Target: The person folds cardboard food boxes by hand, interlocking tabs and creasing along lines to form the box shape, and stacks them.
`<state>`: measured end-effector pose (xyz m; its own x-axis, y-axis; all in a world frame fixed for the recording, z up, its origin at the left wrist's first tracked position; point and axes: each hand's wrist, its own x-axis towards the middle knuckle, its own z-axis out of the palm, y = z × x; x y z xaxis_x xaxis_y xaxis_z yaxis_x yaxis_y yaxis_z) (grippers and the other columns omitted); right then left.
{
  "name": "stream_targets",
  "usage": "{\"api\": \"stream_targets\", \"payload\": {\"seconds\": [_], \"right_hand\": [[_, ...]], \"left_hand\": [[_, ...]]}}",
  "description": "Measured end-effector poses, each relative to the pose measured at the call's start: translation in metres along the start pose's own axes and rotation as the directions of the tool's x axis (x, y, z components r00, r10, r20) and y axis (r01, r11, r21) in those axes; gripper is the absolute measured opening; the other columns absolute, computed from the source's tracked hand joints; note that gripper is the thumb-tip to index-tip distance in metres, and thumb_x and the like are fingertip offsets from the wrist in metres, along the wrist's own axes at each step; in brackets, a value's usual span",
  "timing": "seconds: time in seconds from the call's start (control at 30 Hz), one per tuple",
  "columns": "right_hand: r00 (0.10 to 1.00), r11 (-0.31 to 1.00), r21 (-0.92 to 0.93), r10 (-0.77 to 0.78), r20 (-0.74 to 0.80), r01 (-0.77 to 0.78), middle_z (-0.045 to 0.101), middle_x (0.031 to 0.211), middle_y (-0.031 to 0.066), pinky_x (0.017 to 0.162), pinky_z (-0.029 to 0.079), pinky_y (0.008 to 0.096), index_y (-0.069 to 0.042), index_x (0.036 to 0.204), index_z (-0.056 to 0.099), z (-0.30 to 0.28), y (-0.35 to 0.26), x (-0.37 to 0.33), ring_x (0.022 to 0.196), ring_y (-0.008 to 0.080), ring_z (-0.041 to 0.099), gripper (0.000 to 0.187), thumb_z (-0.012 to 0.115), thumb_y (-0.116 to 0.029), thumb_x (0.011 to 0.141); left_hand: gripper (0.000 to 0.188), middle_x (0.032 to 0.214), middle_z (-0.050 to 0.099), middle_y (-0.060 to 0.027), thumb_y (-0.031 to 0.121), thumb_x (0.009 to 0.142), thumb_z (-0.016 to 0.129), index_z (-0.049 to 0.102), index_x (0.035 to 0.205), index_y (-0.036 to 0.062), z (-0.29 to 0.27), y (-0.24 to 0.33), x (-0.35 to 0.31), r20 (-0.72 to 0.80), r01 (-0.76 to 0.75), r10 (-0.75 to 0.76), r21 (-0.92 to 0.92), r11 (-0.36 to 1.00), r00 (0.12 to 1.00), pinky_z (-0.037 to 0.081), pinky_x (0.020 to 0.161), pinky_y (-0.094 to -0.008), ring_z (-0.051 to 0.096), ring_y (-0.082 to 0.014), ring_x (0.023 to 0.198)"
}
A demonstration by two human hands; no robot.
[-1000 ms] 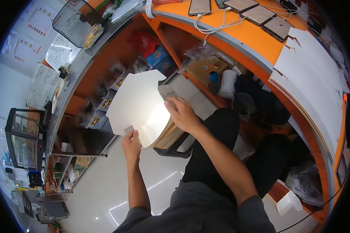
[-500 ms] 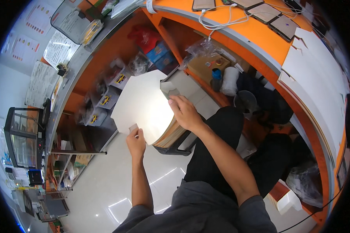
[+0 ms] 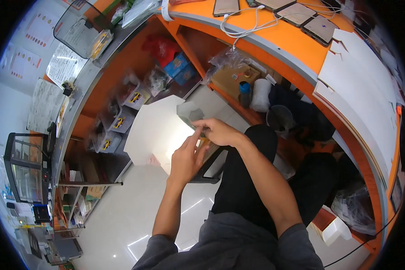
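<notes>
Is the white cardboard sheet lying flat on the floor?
No, the white cardboard sheet is held up above the floor, with the left hand and right hand both at its right edge.

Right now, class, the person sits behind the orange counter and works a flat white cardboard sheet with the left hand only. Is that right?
Not quite: both hands are on it. The head view shows the left hand and the right hand meeting at the edge of the white cardboard sheet, beside the orange counter.
</notes>
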<state>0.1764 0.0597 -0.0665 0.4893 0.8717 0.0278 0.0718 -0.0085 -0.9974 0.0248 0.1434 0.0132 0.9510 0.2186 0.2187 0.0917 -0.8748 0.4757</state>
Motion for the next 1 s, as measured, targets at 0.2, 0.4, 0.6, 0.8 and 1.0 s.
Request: {"api": "stream_targets", "payload": {"seconds": [0.2, 0.4, 0.6, 0.8, 1.0], "right_hand": [[0.950, 0.946, -0.231, -0.267, -0.164, 0.226, 0.071, 0.107, 0.0201, 0.083, 0.055, 0.0367, 0.001, 0.119, 0.068, 0.001, 0.004, -0.009, 0.092, 0.0278, 0.071, 0.041, 0.066, 0.011, 0.079], [0.929, 0.937, -0.291, -0.270, -0.254, 0.193, 0.068, 0.107, 0.0139, 0.076, 0.056, 0.0352, -0.002, 0.113, 0.070, -0.001, 0.022, -0.011, 0.082, 0.0238, 0.068, 0.041, 0.078, 0.001, 0.073], [0.938, 0.959, -0.244, -0.213, -0.273, 0.147, 0.068, 0.102, 0.0126, 0.073, 0.055, 0.0343, -0.002, 0.112, 0.071, -0.001, 0.030, -0.008, 0.076, 0.0215, 0.065, 0.044, 0.081, -0.004, 0.070], [0.951, 0.970, -0.214, -0.167, -0.262, 0.111, 0.072, 0.099, 0.0144, 0.074, 0.056, 0.0369, -0.003, 0.110, 0.071, 0.000, 0.033, -0.007, 0.079, 0.0248, 0.070, 0.040, 0.081, -0.011, 0.072], [0.961, 0.988, -0.142, -0.093, -0.262, 0.056, 0.073, 0.098, 0.0136, 0.077, 0.056, 0.0382, -0.005, 0.111, 0.072, -0.006, 0.039, -0.013, 0.082, 0.0256, 0.071, 0.045, 0.084, -0.015, 0.069]], "left_hand": [[0.032, 0.082, 0.072, -0.0133, 0.006, 0.091, 0.066, 0.065, 0.123, 0.0067, 0.008, -0.020, 0.004, -0.020, -0.164, 0.173, 0.223, 0.961, 0.985, 0.055, 0.059, -0.0410, 0.070, -0.0330, 0.067], [0.025, 0.084, 0.071, -0.0132, 0.005, 0.093, 0.061, 0.065, 0.118, 0.0047, 0.006, -0.014, 0.001, 0.005, -0.176, 0.182, 0.273, 0.946, 0.983, 0.055, 0.059, -0.0406, 0.069, -0.0317, 0.067], [0.028, 0.084, 0.070, -0.0121, 0.002, 0.090, 0.059, 0.064, 0.118, 0.0040, 0.010, -0.013, 0.000, 0.089, -0.199, 0.179, 0.332, 0.922, 0.980, 0.056, 0.059, -0.0400, 0.069, -0.0308, 0.067], [0.034, 0.083, 0.070, -0.0118, 0.002, 0.083, 0.060, 0.063, 0.116, 0.0046, 0.017, -0.016, 0.000, 0.159, -0.264, 0.219, 0.375, 0.889, 0.963, 0.056, 0.058, -0.0406, 0.070, -0.0304, 0.067], [0.039, 0.091, 0.071, -0.0086, 0.004, 0.082, 0.065, 0.062, 0.121, 0.0058, 0.029, -0.017, -0.009, 0.251, -0.288, 0.191, 0.445, 0.848, 0.949, 0.057, 0.062, -0.0375, 0.070, -0.0265, 0.072]]}}
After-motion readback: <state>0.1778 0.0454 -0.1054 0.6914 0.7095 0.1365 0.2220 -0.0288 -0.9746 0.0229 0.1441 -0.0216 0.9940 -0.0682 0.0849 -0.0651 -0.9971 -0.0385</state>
